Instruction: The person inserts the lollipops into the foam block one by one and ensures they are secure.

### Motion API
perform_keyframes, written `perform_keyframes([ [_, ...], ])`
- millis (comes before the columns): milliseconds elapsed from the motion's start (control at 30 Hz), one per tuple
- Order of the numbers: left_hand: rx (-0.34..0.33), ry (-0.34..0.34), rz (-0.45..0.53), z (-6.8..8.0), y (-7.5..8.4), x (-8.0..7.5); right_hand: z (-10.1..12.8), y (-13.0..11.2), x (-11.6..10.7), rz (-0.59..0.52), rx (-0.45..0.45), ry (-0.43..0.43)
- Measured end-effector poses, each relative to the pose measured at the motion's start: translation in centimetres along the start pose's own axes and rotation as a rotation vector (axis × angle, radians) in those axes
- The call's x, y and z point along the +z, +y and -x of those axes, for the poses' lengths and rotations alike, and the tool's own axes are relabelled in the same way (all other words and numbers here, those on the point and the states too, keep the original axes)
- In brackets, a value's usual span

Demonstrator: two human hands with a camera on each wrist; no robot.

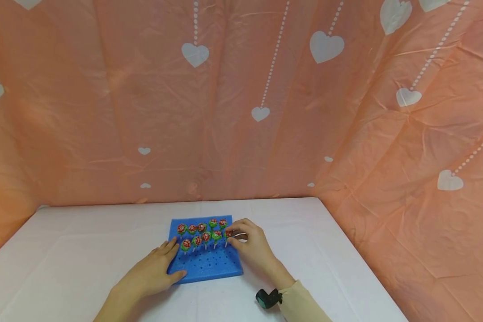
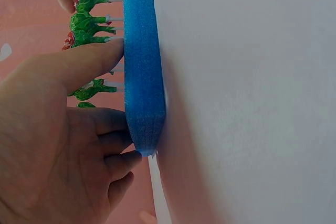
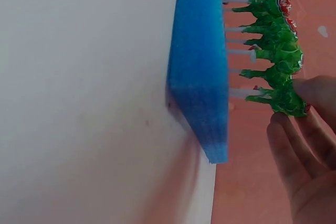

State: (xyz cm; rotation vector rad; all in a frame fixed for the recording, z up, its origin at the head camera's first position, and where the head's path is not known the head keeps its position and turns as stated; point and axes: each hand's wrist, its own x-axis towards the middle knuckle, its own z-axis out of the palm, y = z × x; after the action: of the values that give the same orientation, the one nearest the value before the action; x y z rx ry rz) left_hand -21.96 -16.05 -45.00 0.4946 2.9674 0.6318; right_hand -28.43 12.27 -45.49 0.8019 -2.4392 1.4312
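Blue foam board (image 1: 209,264) lies flat on the white surface (image 1: 64,268), near its front-middle. Square-ish slab, thick, soft-looking, w/ a grid of small punched holes across the top; front rows of holes are bare. Side views show the foam edge as a chunky blue block sitting straight on the surface.

Lollipops (image 1: 201,235) stand upright in the back part of the board, approx two rows: round heads in crinkly green wrappers w/ red print, thin white sticks pushed into the holes. They sit close together, heads nearly touching.

Left hand (image 1: 154,270) rests on the board's front-left corner, fingers fairly straight, spread & flat on the foam, thumb along the front edge; holds nothing. Its fingertips lie just beside the front-row lollipops. Left wrist view: fingers press the foam top, lower fingers hang loosely bent off the corner.

Right hand (image 1: 251,246) is at the board's right edge, thumb & fingers pinching the wrapped head of the rightmost lollipop (image 1: 228,234); its stick is in the foam.

Black wrist device (image 1: 267,298) sits on the right arm by a beige sleeve (image 1: 302,304). Behind & to the right: wrinkled peach-pink backdrop (image 1: 265,112), thin plastic-like sheet w/ white hearts & dotted lines.
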Motion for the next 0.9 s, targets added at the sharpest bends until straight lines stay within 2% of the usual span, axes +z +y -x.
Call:
perform_keyframes([
  [567, 0.004, -0.002, 0.015, 0.0, 0.2, -0.1, 0.0, -0.5, -0.5, 0.029, -0.004, -0.025],
  [900, -0.004, 0.007, -0.016, -0.2, 0.2, -0.2, -0.1, -0.7, -1.2, 0.093, -0.016, -0.011],
])
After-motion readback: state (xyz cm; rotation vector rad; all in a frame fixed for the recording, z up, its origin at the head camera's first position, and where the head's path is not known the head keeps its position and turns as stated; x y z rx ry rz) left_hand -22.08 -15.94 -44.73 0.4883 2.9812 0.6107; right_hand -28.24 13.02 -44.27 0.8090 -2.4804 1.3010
